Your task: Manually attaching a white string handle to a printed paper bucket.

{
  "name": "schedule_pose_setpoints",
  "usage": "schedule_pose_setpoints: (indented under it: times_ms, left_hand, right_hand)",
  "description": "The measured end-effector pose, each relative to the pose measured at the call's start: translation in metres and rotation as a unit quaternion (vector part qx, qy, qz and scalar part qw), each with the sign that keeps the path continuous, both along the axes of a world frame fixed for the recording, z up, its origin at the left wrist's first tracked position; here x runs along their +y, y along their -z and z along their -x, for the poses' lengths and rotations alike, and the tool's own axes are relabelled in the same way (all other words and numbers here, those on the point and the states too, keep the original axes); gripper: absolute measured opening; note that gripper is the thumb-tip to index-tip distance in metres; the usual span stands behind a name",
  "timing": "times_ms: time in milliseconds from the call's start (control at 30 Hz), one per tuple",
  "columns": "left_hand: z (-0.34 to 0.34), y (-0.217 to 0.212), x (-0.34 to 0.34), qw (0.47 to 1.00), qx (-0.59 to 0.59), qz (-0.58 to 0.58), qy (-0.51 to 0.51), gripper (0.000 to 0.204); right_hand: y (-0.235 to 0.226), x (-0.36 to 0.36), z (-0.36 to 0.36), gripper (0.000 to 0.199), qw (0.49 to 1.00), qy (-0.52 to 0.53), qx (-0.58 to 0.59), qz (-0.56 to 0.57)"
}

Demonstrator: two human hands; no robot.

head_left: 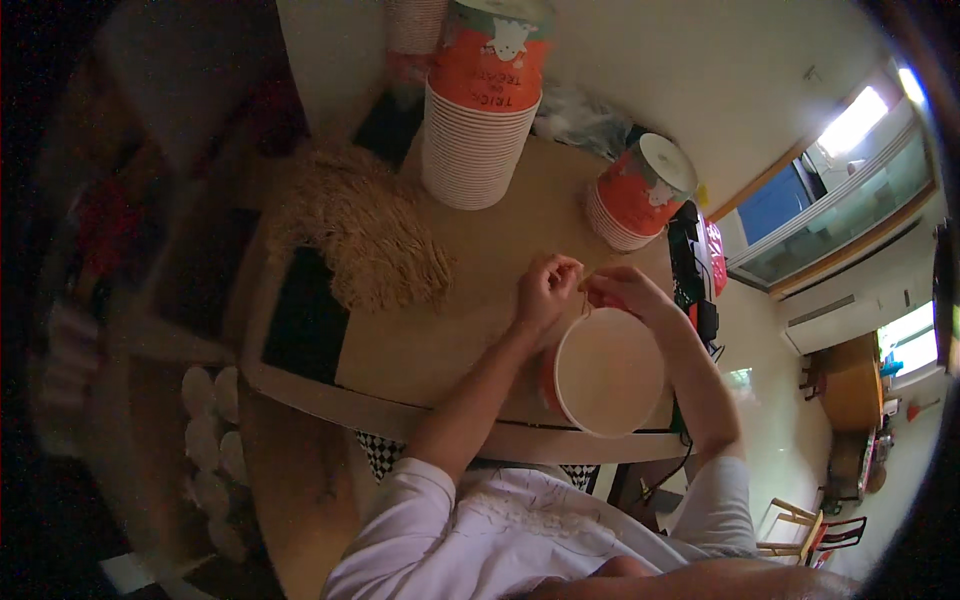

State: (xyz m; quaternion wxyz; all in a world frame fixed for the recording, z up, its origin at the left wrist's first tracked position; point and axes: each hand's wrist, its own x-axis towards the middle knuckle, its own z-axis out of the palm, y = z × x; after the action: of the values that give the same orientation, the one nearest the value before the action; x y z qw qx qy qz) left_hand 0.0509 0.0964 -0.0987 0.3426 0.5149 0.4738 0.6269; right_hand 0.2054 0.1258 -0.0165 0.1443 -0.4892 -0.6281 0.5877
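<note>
A white-lined paper bucket (pixel 610 372) with an orange outside lies tilted at the table's front edge, its mouth toward me. Just beyond its rim my two hands are close together. My right hand (pixel 630 290) pinches a thin tan cord (pixel 584 304), whose end hangs by the rim. The fingers of my left hand (pixel 548 290) are closed beside it; what they hold is too small to make out. To the left a loose heap of tan cords (pixel 375 235) is spread over the table.
A tall stack of orange-and-white paper buckets (pixel 480 130) stands behind the heap. A shorter stack (pixel 640 195) is at the back right, with crumpled clear plastic (pixel 580 120) between them. A black crate (pixel 685 245) stands at the right edge. Cardboard (pixel 400 350) covers the tabletop.
</note>
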Motion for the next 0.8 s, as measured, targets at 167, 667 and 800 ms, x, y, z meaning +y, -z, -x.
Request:
schedule_pose_setpoints:
  times_ms: [167,667,800]
  left_hand:
    - [-0.008,0.010,0.007,0.999,-0.033,-0.022,0.010,0.007]
    - [0.013,0.011,-0.007,0.987,-0.061,0.065,0.135,0.010]
    - [0.007,0.010,-0.005,0.995,-0.003,0.084,0.051,0.006]
  right_hand:
    - [0.006,-0.002,0.002,0.022,0.985,0.063,0.108,0.118]
    - [0.021,-0.021,-0.001,0.016,0.978,0.143,0.124,0.090]
    - [0.020,-0.038,0.002,0.013,0.966,0.155,0.178,0.108]
